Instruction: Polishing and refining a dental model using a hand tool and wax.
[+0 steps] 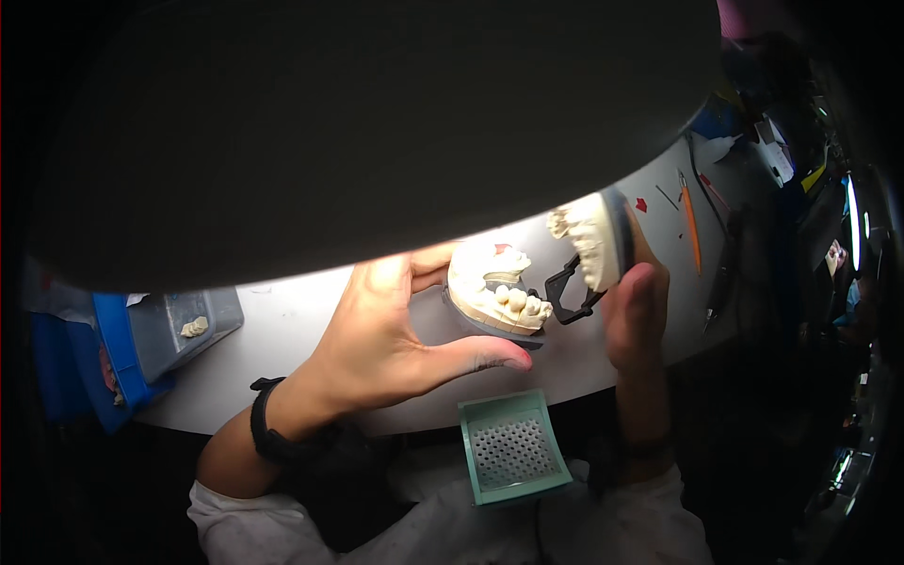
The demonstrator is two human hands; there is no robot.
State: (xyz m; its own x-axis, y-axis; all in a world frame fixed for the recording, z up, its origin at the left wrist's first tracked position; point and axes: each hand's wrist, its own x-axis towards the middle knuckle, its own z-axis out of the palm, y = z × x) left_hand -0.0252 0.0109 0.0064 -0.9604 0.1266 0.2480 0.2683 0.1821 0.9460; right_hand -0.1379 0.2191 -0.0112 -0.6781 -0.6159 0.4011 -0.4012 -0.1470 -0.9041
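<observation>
A cream plaster dental model (480, 306) on a dark base rests in my left hand (372, 330). My fingers go behind it, partly hidden, and the thumb stretches along its near edge. Some of its teeth are paler and rounded, and a reddish patch shows at its far side. To the right, my right hand (640, 315) grips a second plaster dental model (595, 240), turned on its side with the teeth facing left. A black hinge frame (570, 297) lies between the two models; whether it joins both is hard to make out.
A large dark lamp shade (377, 141) covers the upper view. On the left stand a blue tray (113, 330) and a grey bin (221, 315) holding a plaster piece (195, 327). An orange-handled tool (692, 226) lies right on the white table (273, 330). A green perforated tray (513, 447) juts out below.
</observation>
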